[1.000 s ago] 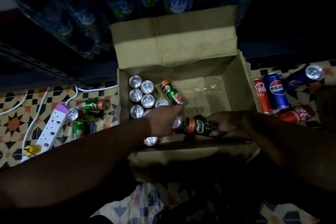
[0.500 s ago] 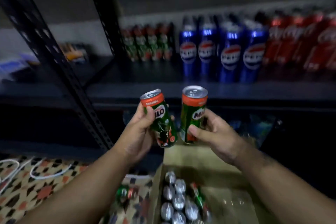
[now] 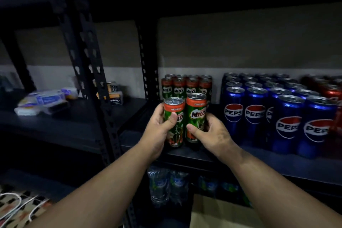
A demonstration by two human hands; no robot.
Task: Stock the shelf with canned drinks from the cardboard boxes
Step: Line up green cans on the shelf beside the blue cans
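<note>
The two green cans have come up out of the box to the shelf (image 3: 203,155) — the left hand (image 3: 161,127) holds one can (image 3: 174,122), the right hand (image 3: 209,131) holds the other can (image 3: 196,116), both just in front of the green row (image 3: 187,87) — almost stocked

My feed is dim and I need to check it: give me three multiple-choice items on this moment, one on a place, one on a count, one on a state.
1. Where do the blue Pepsi cans stand?
A. right of the Milo cans on the shelf
B. on the floor
C. left of the Milo cans on the shelf

2. How many Milo cans are held?
A. one
B. two
C. four

3. How are the held cans?
A. lying flat
B. upside down
C. roughly upright

Answers: 1 A, the Pepsi block sits right of the Milo rows. 2 B, the left hand grips one Milo can and the right hand another. 3 C, both tops face up.
</note>
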